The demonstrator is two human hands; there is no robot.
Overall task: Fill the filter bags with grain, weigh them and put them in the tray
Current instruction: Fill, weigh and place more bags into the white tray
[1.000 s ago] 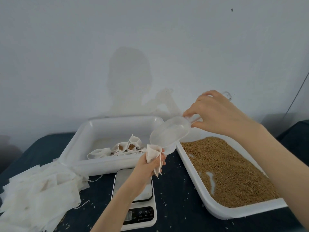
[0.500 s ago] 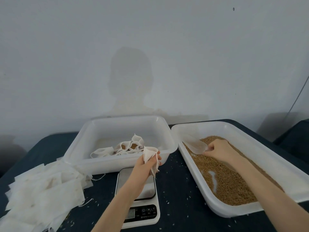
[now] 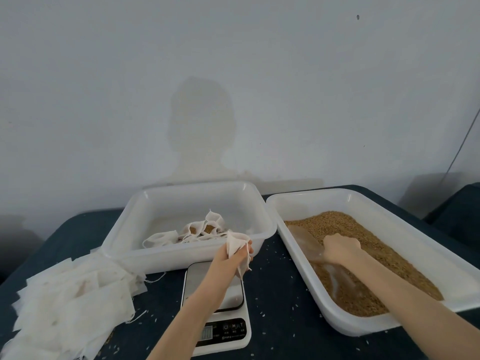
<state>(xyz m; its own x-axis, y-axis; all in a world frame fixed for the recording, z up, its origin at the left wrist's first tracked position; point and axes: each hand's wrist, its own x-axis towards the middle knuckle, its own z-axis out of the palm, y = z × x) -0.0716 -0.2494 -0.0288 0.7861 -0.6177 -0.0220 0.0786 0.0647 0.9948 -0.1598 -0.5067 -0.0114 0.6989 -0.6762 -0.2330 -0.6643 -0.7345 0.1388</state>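
Note:
My left hand (image 3: 233,258) grips a white filter bag (image 3: 237,242) above the small white scale (image 3: 217,305), just in front of the white tray (image 3: 161,253) that holds several filled bags (image 3: 197,229). My right hand (image 3: 341,249) holds the handle of a clear plastic scoop (image 3: 305,241), whose bowl lies low in the brown grain (image 3: 363,255) of the right-hand white tub (image 3: 350,322). Part of the scoop is blurred against the grain.
A heap of empty white filter bags (image 3: 67,307) lies at the front left on the dark blue table (image 3: 280,307). Loose grains are scattered around the scale. A plain wall stands close behind both containers.
My right hand has come down from above the bag with the scoop and pushed it into the grain tub. My left hand with the bag has lowered slightly toward the scale.

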